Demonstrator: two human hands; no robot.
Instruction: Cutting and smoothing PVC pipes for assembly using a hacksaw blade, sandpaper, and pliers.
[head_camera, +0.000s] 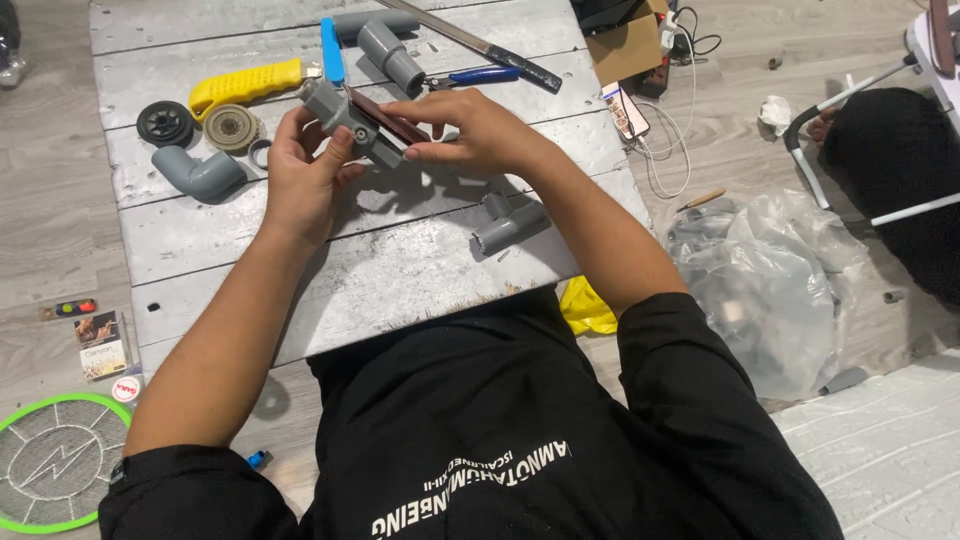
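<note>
Head view: two hands (300, 165) (475, 130), four grey fittings (345, 120).

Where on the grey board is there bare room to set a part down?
The near planks of the board, left of the lone grey tee and under the forearms, are bare. The far end is crowded: yellow handle, wheels, elbow, pliers.

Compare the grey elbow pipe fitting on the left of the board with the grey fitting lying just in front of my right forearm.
The elbow fitting is a smooth curved bend, while the fitting near the right forearm is a straight tube with a short side branch. The elbow fitting lies beside a black wheel and a tan disc; the branched fitting lies alone. Both are grey plastic, lying untouched on the silver plank board.
</note>
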